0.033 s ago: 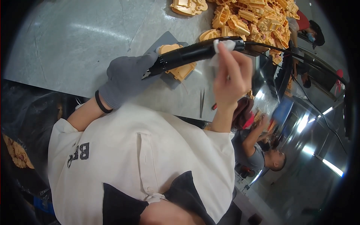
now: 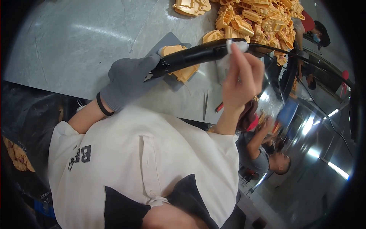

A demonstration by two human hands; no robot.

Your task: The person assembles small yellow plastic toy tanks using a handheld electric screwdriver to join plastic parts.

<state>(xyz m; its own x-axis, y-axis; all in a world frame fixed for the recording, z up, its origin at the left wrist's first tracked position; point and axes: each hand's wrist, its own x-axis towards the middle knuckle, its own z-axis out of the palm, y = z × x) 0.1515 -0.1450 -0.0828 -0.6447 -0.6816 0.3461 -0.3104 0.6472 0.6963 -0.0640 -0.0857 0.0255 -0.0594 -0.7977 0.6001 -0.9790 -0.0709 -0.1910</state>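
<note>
A black, tube-shaped corded hand tool point(image 2: 194, 56) lies slantwise above the bench. Around its lower left end my left hand point(image 2: 131, 74), in a grey glove, is closed. My right hand point(image 2: 244, 78) is bare and slightly blurred. Its fingers pinch a crumpled white wipe point(image 2: 240, 46) at the tool's cord end. Under the tool, partly covered by it, an orange-yellow moulded plastic part point(image 2: 185, 72) rests on a dark grey pad point(image 2: 168, 40). A pair of tweezers point(image 2: 205, 105) lies on the bench to the right of the pad, near the front edge.
A heap of similar orange-yellow parts point(image 2: 259, 23) fills the far right of the metal bench point(image 2: 84, 42). One more part point(image 2: 191, 7) lies left of it. The black cord point(image 2: 282, 49) runs off rightward. Two co-workers point(image 2: 263, 156) point(image 2: 320, 34) are at the right.
My right hand has shifted a little to the right, with the white wipe, along the tool's cord end. My left hand stays in place on the tool.
</note>
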